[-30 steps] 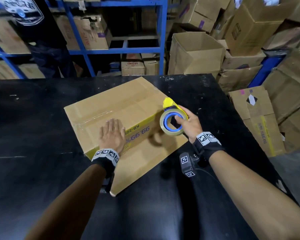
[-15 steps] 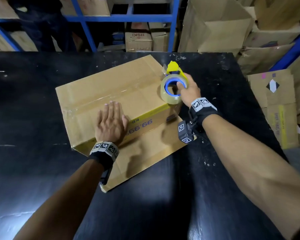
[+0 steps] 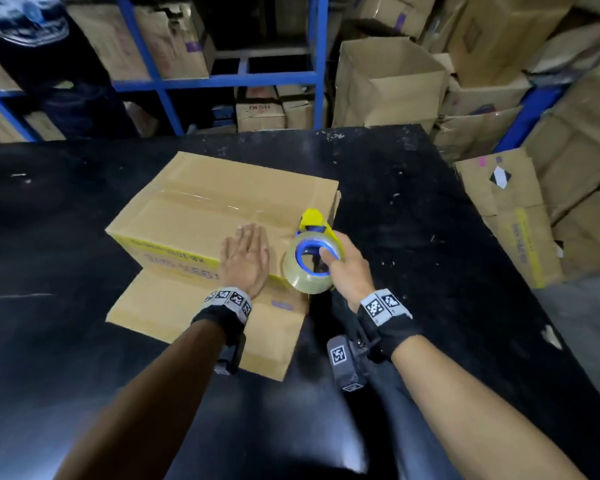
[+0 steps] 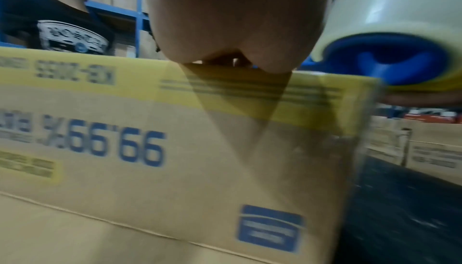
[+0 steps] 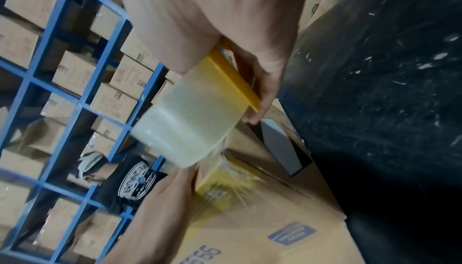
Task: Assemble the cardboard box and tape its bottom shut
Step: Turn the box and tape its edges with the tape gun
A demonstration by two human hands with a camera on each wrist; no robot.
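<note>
A brown cardboard box (image 3: 201, 209) with a yellow band and blue print stands upside down on the black table (image 3: 430, 237), its bottom flaps folded shut and a clear tape strip across them. One loose flap lies flat toward me. My left hand (image 3: 246, 258) presses flat on the box's near top edge, fingers straight; the left wrist view shows the box's printed side (image 4: 175, 149). My right hand (image 3: 343, 268) grips a yellow tape dispenser (image 3: 314, 254) with a clear roll on a blue core at the box's near right corner. The right wrist view shows the roll (image 5: 190, 127) just above the box (image 5: 262, 228).
Blue metal shelving (image 3: 229, 77) filled with cartons stands behind the table. Piles of cardboard boxes (image 3: 385, 81) crowd the right side, beyond the table's right edge. A person in a dark printed shirt (image 3: 32, 36) stands at the far left behind the table.
The box has turned clockwise on the table. My right hand has brought the dispenser from the far right end of the top to the near right corner. My left hand stays flat on top.
</note>
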